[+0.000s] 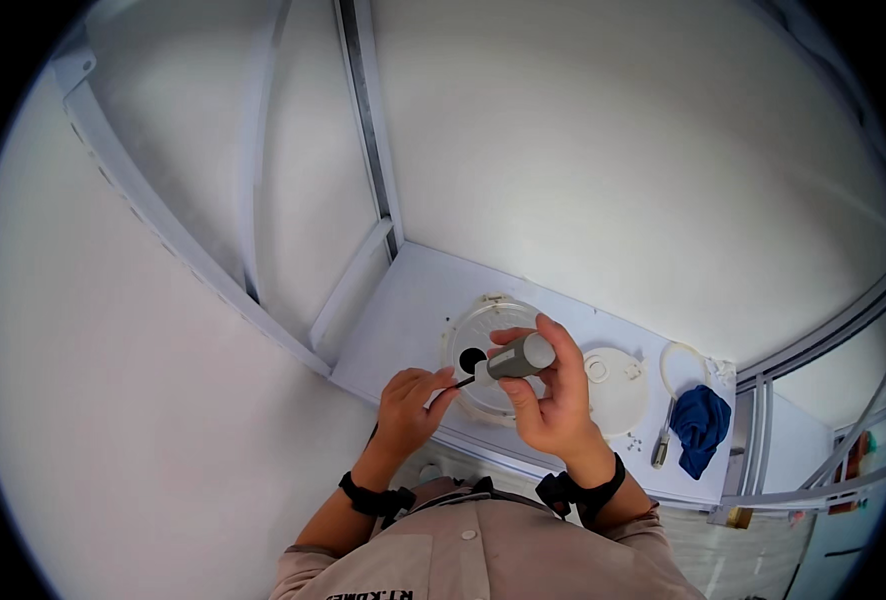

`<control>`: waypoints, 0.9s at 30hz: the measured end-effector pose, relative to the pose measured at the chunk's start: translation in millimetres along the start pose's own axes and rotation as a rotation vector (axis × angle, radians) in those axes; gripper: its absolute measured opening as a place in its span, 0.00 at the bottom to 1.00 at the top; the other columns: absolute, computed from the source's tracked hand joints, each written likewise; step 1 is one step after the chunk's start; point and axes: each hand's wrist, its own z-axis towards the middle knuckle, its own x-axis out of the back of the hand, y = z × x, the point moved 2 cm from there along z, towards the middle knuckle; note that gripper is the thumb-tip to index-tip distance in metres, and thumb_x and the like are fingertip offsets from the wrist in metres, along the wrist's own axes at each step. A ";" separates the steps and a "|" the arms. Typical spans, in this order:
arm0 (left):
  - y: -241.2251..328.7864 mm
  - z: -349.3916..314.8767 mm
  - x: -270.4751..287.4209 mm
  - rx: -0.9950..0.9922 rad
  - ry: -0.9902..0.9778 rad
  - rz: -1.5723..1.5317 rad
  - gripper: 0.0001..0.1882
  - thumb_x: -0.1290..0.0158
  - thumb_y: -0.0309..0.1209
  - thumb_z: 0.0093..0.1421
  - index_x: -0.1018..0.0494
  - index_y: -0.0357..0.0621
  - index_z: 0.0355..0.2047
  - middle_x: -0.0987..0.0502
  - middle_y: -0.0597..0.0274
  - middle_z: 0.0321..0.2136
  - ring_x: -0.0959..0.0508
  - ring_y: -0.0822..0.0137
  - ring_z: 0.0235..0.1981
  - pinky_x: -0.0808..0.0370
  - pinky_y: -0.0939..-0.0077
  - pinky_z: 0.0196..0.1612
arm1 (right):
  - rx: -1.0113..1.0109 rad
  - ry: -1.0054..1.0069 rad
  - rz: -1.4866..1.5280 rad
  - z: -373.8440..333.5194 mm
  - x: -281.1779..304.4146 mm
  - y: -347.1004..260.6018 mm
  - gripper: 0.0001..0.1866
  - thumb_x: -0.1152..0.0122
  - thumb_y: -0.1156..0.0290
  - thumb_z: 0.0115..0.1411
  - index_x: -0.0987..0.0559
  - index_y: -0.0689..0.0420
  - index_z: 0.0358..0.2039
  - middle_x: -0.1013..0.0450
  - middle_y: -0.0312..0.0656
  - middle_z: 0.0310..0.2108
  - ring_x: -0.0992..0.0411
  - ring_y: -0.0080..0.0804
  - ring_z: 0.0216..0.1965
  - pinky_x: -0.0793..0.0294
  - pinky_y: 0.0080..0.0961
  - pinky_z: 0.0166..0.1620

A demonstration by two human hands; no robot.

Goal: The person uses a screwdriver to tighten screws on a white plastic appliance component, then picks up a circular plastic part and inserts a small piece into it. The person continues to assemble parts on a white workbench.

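Observation:
My right hand (558, 405) is wrapped round the thick grey handle of a screwdriver (525, 356), its butt end tilted up to the right. The dark shaft slants down to the left, where the thumb and fingers of my left hand (408, 408) are pinched at its tip. Whether a small screw is also between them is too small to tell. Under the screwdriver lies a round white plastic housing (483, 318) with a black hole (472, 358) in it. My right hand and the screwdriver cover part of the housing.
On the white table (403, 290), right of the housing, are a round white cover (618, 395), a white ring (671, 372), several small screws (635, 443), a second screwdriver (660, 450) and a crumpled blue cloth (701, 430). White walls and metal frame posts (368, 120) enclose the table.

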 end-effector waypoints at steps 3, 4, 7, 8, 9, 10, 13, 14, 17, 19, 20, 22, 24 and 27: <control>-5.0 -2.0 -2.9 0.016 -0.051 -0.011 0.21 0.28 0.26 0.50 0.18 0.42 0.45 0.13 0.63 0.34 0.16 0.60 0.35 0.21 0.66 0.40 | -0.026 -0.019 -0.107 6.3 -7.9 0.6 0.34 0.37 0.78 0.66 0.39 0.61 0.70 0.22 0.57 0.54 0.19 0.49 0.50 0.17 0.39 0.52; -5.9 -2.4 -4.1 0.021 -0.076 -0.014 0.21 0.27 0.27 0.50 0.18 0.42 0.46 0.13 0.64 0.34 0.15 0.60 0.36 0.21 0.65 0.40 | -0.025 -0.011 -0.119 7.1 -9.1 0.9 0.34 0.37 0.78 0.66 0.39 0.62 0.70 0.22 0.58 0.54 0.19 0.50 0.50 0.17 0.39 0.53; -7.3 -1.5 -4.9 -0.034 -0.069 -0.025 0.25 0.28 0.27 0.50 0.19 0.41 0.49 0.14 0.64 0.33 0.15 0.61 0.36 0.20 0.66 0.40 | -0.045 0.009 -0.153 7.8 -12.0 2.2 0.33 0.37 0.78 0.66 0.38 0.64 0.69 0.22 0.58 0.53 0.19 0.51 0.51 0.17 0.40 0.53; -7.9 -1.9 -5.1 -0.031 -0.074 -0.030 0.25 0.28 0.27 0.49 0.19 0.42 0.49 0.14 0.64 0.34 0.15 0.61 0.36 0.20 0.66 0.40 | -0.064 0.015 -0.166 8.0 -12.5 2.0 0.33 0.37 0.77 0.66 0.38 0.64 0.69 0.22 0.58 0.53 0.19 0.52 0.51 0.17 0.40 0.53; -8.3 -2.1 -5.2 -0.031 -0.081 -0.035 0.25 0.28 0.28 0.49 0.19 0.42 0.49 0.14 0.64 0.34 0.15 0.61 0.36 0.20 0.66 0.41 | -0.083 0.024 -0.180 8.1 -12.9 1.5 0.33 0.37 0.77 0.66 0.37 0.64 0.69 0.22 0.58 0.53 0.19 0.52 0.52 0.17 0.40 0.53; -8.9 -2.5 -5.1 -0.030 -0.088 -0.040 0.25 0.27 0.28 0.49 0.19 0.42 0.49 0.14 0.64 0.34 0.15 0.61 0.37 0.20 0.66 0.41 | -0.085 0.034 -0.182 9.2 -14.1 0.6 0.33 0.37 0.77 0.66 0.37 0.64 0.69 0.22 0.57 0.53 0.19 0.52 0.51 0.17 0.40 0.53; -13.1 -3.9 -4.5 -0.042 -0.091 -0.024 0.26 0.27 0.29 0.49 0.19 0.42 0.50 0.14 0.64 0.35 0.15 0.61 0.38 0.20 0.66 0.42 | -0.099 0.058 -0.186 14.3 -19.4 0.1 0.33 0.37 0.77 0.66 0.37 0.63 0.69 0.21 0.57 0.53 0.19 0.51 0.51 0.17 0.40 0.53; -13.9 -3.8 -3.5 -0.047 -0.089 -0.017 0.26 0.27 0.29 0.49 0.19 0.42 0.50 0.14 0.65 0.35 0.15 0.61 0.38 0.20 0.66 0.42 | -0.109 0.059 -0.186 15.3 -20.9 0.6 0.33 0.36 0.77 0.66 0.37 0.63 0.69 0.21 0.56 0.53 0.19 0.51 0.51 0.17 0.40 0.53; -14.8 -1.7 0.0 -0.076 -0.095 0.017 0.26 0.27 0.31 0.50 0.19 0.43 0.50 0.14 0.66 0.37 0.15 0.63 0.39 0.21 0.67 0.42 | -0.121 0.048 -0.209 16.6 -23.7 2.0 0.33 0.36 0.77 0.66 0.37 0.63 0.69 0.22 0.57 0.53 0.19 0.50 0.50 0.17 0.40 0.53; -11.8 1.5 3.2 -0.115 -0.115 0.055 0.26 0.28 0.32 0.50 0.19 0.44 0.50 0.14 0.67 0.37 0.15 0.65 0.40 0.21 0.67 0.42 | -0.122 0.045 -0.219 17.6 -24.7 2.8 0.33 0.36 0.76 0.66 0.37 0.63 0.69 0.22 0.57 0.53 0.18 0.50 0.50 0.17 0.39 0.53; -11.1 2.3 4.4 -0.123 -0.120 0.071 0.26 0.28 0.33 0.50 0.19 0.45 0.50 0.14 0.68 0.38 0.15 0.65 0.41 0.21 0.68 0.42 | -0.122 0.048 -0.218 18.6 -25.4 3.3 0.33 0.36 0.76 0.66 0.37 0.63 0.69 0.22 0.57 0.53 0.18 0.50 0.50 0.17 0.39 0.53; -10.4 3.0 6.6 -0.141 -0.130 0.104 0.25 0.28 0.34 0.51 0.18 0.46 0.50 0.14 0.69 0.38 0.15 0.67 0.42 0.22 0.68 0.42 | -0.127 0.056 -0.225 19.7 -26.4 4.6 0.33 0.35 0.76 0.66 0.36 0.62 0.69 0.22 0.57 0.53 0.18 0.50 0.49 0.17 0.38 0.52; -10.8 1.4 6.4 -0.138 -0.137 0.121 0.25 0.29 0.34 0.51 0.18 0.46 0.50 0.14 0.69 0.38 0.16 0.67 0.43 0.23 0.69 0.42 | -0.140 0.068 -0.245 19.7 -27.4 6.3 0.34 0.34 0.75 0.66 0.36 0.61 0.69 0.22 0.57 0.53 0.18 0.50 0.49 0.17 0.38 0.52; -9.8 0.0 7.3 -0.127 -0.146 0.144 0.24 0.29 0.34 0.52 0.18 0.46 0.50 0.14 0.69 0.38 0.16 0.67 0.44 0.23 0.69 0.42 | -0.130 0.078 -0.262 18.8 -29.2 8.8 0.34 0.33 0.74 0.65 0.35 0.60 0.69 0.22 0.57 0.53 0.18 0.49 0.48 0.16 0.38 0.51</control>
